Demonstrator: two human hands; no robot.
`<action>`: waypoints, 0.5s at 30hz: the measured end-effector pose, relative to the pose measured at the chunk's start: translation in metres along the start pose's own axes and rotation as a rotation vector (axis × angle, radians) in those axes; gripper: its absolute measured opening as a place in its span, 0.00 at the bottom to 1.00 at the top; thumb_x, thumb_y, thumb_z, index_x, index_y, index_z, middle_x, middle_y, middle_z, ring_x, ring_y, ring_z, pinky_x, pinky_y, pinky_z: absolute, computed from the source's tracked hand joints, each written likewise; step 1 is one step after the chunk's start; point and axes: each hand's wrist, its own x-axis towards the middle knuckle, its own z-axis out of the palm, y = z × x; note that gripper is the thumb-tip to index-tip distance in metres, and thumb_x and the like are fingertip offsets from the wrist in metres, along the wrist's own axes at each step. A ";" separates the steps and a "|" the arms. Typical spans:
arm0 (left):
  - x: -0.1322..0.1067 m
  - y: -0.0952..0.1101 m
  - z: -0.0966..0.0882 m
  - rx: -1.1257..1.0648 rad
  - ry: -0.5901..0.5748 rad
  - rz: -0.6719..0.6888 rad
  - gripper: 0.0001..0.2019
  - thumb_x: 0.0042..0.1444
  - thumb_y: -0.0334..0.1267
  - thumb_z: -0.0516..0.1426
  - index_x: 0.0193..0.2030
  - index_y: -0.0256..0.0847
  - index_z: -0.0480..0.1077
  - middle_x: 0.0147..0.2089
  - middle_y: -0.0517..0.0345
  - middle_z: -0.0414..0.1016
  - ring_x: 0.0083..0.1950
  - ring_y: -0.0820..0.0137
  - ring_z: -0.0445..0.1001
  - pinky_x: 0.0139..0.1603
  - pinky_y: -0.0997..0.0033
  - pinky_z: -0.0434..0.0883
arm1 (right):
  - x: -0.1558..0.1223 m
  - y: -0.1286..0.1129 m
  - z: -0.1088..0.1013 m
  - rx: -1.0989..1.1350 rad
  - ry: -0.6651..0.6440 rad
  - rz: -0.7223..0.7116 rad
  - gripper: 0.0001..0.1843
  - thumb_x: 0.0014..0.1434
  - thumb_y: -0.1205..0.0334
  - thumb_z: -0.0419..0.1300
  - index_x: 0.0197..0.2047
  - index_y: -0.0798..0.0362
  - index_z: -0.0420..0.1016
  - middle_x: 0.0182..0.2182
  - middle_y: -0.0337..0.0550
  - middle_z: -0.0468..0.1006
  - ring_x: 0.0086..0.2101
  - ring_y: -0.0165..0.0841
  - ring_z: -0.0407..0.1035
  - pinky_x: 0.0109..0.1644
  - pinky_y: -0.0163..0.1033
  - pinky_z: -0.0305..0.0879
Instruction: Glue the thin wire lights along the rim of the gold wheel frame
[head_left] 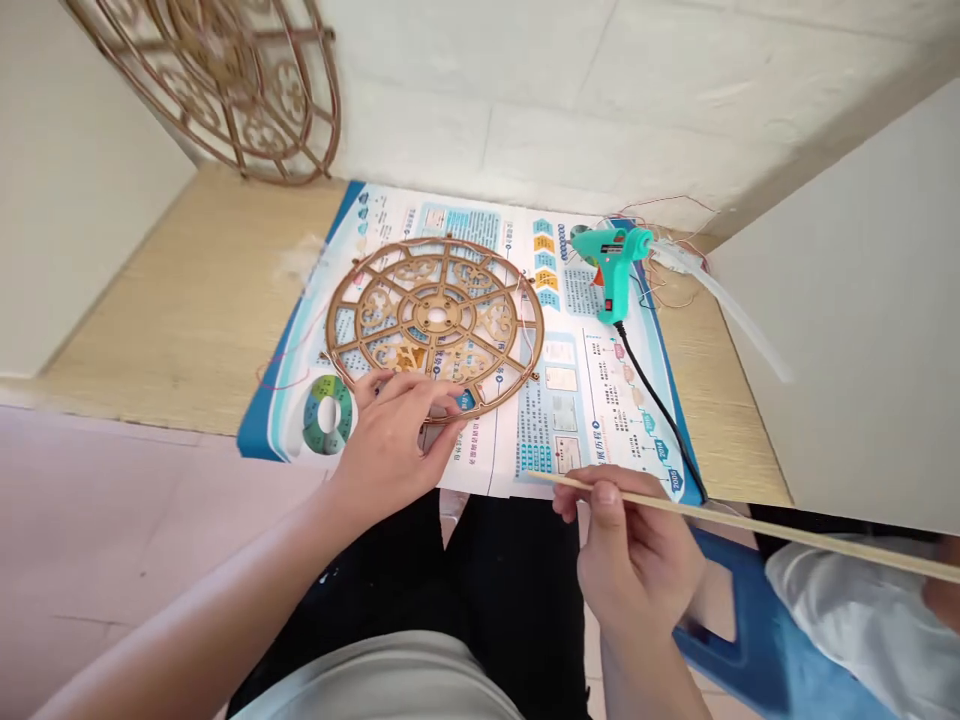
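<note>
A round wooden fretwork wheel [439,318] lies flat on a printed poster [570,400] spread over a low wooden table [187,310]. My left hand [397,440] rests on the wheel's near rim, its fingers curled and pinching the edge. My right hand [630,550] is closed around a long thin wooden stick [750,522] that runs off to the right, its tip over the poster's near edge.
A teal glue gun [611,262] stands on the poster's far right, its black cord [660,410] trailing toward me. A second fretwork wheel [225,85] leans on the wall at back left. Thin wires [675,290] lie by the gun. A white panel [862,330] walls the right.
</note>
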 end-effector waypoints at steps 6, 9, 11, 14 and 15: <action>0.004 0.013 0.004 0.160 -0.004 0.021 0.07 0.69 0.37 0.60 0.52 0.45 0.72 0.47 0.60 0.86 0.53 0.62 0.80 0.64 0.54 0.60 | -0.017 0.028 -0.035 0.042 -0.101 -0.001 0.13 0.71 0.70 0.60 0.52 0.46 0.82 0.37 0.40 0.84 0.31 0.29 0.77 0.32 0.33 0.78; 0.000 0.020 -0.007 0.225 -0.027 0.003 0.08 0.70 0.37 0.59 0.53 0.45 0.72 0.46 0.57 0.86 0.53 0.61 0.79 0.64 0.52 0.60 | -0.020 0.035 -0.044 0.058 -0.140 -0.031 0.14 0.70 0.69 0.60 0.53 0.46 0.82 0.39 0.43 0.84 0.33 0.31 0.78 0.33 0.35 0.78; -0.005 0.022 -0.018 0.249 -0.035 -0.012 0.08 0.70 0.36 0.57 0.53 0.44 0.73 0.45 0.57 0.86 0.53 0.60 0.79 0.64 0.51 0.60 | -0.021 0.033 -0.045 0.060 -0.157 -0.048 0.13 0.70 0.69 0.61 0.53 0.46 0.83 0.39 0.44 0.83 0.34 0.33 0.78 0.33 0.36 0.78; -0.017 0.021 -0.033 0.255 -0.043 -0.037 0.08 0.70 0.35 0.56 0.53 0.44 0.73 0.44 0.57 0.86 0.54 0.60 0.79 0.66 0.50 0.59 | -0.024 0.027 -0.041 0.055 -0.179 -0.057 0.12 0.70 0.69 0.61 0.51 0.47 0.82 0.38 0.43 0.83 0.34 0.33 0.78 0.32 0.36 0.78; -0.022 0.019 -0.037 0.252 -0.047 -0.047 0.09 0.70 0.35 0.56 0.53 0.44 0.73 0.44 0.57 0.86 0.55 0.60 0.79 0.66 0.50 0.59 | -0.026 0.025 -0.040 0.053 -0.188 -0.058 0.12 0.70 0.69 0.61 0.51 0.47 0.82 0.38 0.43 0.83 0.34 0.33 0.78 0.32 0.36 0.78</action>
